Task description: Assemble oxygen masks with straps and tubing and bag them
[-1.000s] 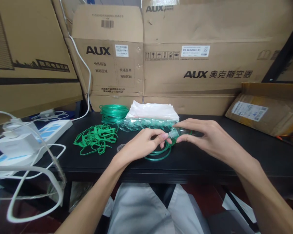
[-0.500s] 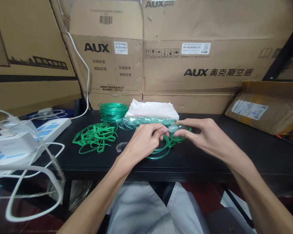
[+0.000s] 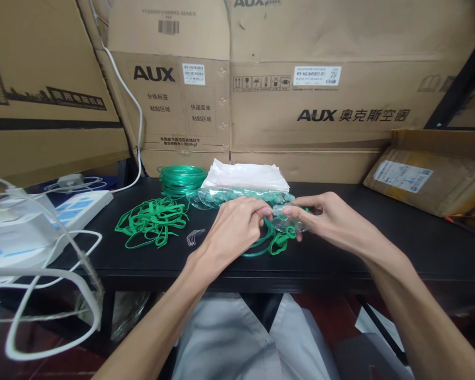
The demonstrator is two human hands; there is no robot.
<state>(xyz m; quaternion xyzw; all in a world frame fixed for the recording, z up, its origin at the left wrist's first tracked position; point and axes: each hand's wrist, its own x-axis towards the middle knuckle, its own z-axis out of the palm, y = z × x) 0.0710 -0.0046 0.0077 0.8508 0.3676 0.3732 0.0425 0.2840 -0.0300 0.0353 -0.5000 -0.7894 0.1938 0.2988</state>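
My right hand (image 3: 320,211) is closed on a clear green-tinted oxygen mask (image 3: 291,224), thumb and fingers about its pale connector (image 3: 277,210). A green elastic strap (image 3: 282,241) hangs from the mask below the fingers. My left hand (image 3: 245,216) is pinched closed at the connector's left end, on what looks like green tubing (image 3: 257,248); its end is hidden by the fingers, and loops lie beneath the hands. Right behind the hands, a row of nested clear green masks (image 3: 221,197) lies on the black table.
A coil of green tubing (image 3: 182,179) and a heap of green elastic straps (image 3: 152,221) lie left, near several thin metal strips (image 3: 195,237). White packaging (image 3: 245,176) sits behind the masks. A power strip (image 3: 79,208) with cables is far left; a taped carton (image 3: 423,174) is right.
My right fingers have shifted onto the connector, and the mask has tipped downward. Its green strap now hangs lower in view. My left hand stays nearly in place.
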